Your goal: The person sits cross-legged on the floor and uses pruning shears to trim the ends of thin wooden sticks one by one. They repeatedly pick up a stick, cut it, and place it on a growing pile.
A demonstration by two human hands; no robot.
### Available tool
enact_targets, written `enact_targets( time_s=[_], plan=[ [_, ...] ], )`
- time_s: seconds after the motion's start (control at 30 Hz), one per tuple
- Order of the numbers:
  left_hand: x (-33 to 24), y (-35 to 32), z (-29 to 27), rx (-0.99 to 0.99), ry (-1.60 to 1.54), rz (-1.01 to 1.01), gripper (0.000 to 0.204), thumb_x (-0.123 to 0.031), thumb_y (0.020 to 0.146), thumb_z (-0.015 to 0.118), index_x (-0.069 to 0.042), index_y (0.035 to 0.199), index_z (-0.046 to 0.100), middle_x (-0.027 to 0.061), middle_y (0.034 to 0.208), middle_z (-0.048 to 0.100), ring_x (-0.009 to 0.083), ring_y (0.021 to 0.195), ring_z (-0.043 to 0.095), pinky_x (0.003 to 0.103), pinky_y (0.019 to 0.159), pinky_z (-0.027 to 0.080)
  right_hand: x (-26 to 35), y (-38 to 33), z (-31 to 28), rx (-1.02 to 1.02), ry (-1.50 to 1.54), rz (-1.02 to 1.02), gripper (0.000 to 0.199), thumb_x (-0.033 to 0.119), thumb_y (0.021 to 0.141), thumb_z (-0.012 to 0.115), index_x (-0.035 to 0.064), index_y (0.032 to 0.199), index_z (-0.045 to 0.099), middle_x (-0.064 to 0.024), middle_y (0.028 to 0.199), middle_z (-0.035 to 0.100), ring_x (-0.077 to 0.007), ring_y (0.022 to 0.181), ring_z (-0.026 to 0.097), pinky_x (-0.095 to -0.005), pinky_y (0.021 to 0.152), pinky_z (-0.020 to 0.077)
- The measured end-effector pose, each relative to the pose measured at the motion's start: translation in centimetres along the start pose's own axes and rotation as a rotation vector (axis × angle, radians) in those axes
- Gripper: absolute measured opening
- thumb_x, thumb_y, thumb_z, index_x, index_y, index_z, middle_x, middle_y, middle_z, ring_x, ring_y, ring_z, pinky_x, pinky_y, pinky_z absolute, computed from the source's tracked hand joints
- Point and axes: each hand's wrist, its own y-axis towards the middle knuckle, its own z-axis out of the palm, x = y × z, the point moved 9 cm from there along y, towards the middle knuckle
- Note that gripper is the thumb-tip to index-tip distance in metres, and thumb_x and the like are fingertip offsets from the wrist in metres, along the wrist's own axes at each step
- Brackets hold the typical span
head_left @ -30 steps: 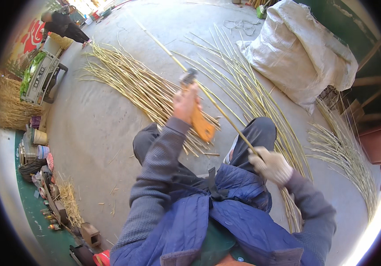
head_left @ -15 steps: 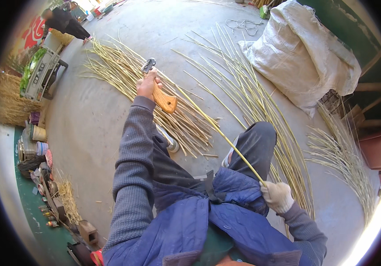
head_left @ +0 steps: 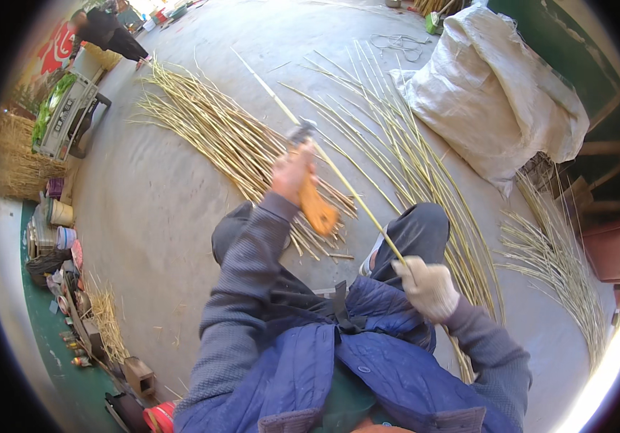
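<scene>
My bare left hand [head_left: 292, 170] is closed around a hand tool with a curved wooden handle [head_left: 317, 206]. Its small metal head is smeared by motion, so its exact kind is unclear. A long thin greenish stick [head_left: 359, 196] passes at the metal head and slants up across the floor to its thin tip. My right hand [head_left: 431, 290], in a white knit glove, grips the near end of that stick by my right knee. Below and left of the tool lies a thick bundle of brownish sticks [head_left: 209, 130]. Longer greenish sticks [head_left: 436, 180] fan out on the right.
A big white woven sack [head_left: 497, 94] lies at the far right, with more thin twigs [head_left: 555, 252] beside it. Along the left wall stand a small vehicle [head_left: 68, 115], buckets [head_left: 61, 214] and clutter. Another person [head_left: 108, 32] bends over at the far left.
My left hand and the tool have moved right and nearer to me along the stick. My right hand has shifted a little left and up. The stick's far end now shows above the bundle.
</scene>
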Motion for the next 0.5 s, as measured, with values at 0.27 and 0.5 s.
enact_targets(
  time_s=[0.27, 0.5],
  plan=[
    [-11.4, 11.9, -27.2, -0.47, -0.086, 0.297, 0.025, -0.018, 0.094, 0.082, 0.001, 0.104, 0.068, 0.0084, 0.083, 0.063, 0.0169, 0.064, 0.062, 0.031, 0.052, 0.055, -10.8, -19.1, 2.4, 0.211, 0.205, 0.423, 0.011, 0.015, 0.094, 0.066, 0.0073, 0.099, 0.073, -0.0039, 0.066, 0.064, -0.021, 0.058, 0.066, -0.0335, 0.053, 0.0493],
    [-17.3, 13.1, -46.8, -0.628, -0.147, 0.347, 0.032, -0.028, 0.094, 0.083, -0.01, 0.102, 0.059, 0.003, 0.081, 0.058, 0.0161, 0.066, 0.059, 0.034, 0.06, 0.055, -11.6, -20.9, -1.5, 0.292, -0.211, 0.501, 0.013, 0.015, 0.091, 0.063, 0.0095, 0.094, 0.074, -0.0125, 0.068, 0.065, -0.0338, 0.062, 0.067, -0.0455, 0.057, 0.051]
  ],
)
